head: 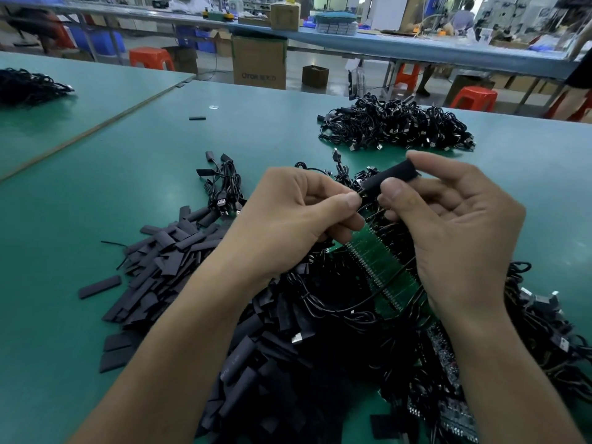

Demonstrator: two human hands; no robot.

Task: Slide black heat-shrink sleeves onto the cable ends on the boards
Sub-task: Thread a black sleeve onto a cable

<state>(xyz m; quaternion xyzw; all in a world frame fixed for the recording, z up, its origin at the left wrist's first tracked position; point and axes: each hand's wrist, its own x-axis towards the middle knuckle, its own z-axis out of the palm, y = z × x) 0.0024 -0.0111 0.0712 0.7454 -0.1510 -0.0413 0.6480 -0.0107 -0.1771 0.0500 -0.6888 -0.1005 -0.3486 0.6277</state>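
Head view: right hand [455, 225] pinches black sleeve [392, 179]; left hand [288, 219] pinches cable end [361, 191] at sleeve mouth, above green board [384, 267].

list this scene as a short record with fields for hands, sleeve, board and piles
sleeve: black, raised above the board, tilted up to the right
right hand: pinches the sleeve between thumb and fingers
left hand: pinches a thin black cable end at the sleeve's lower end
board: green strip under both hands, black cables across it
loose sleeves: heap left of the hands
cable pile: farther back, right
table: green
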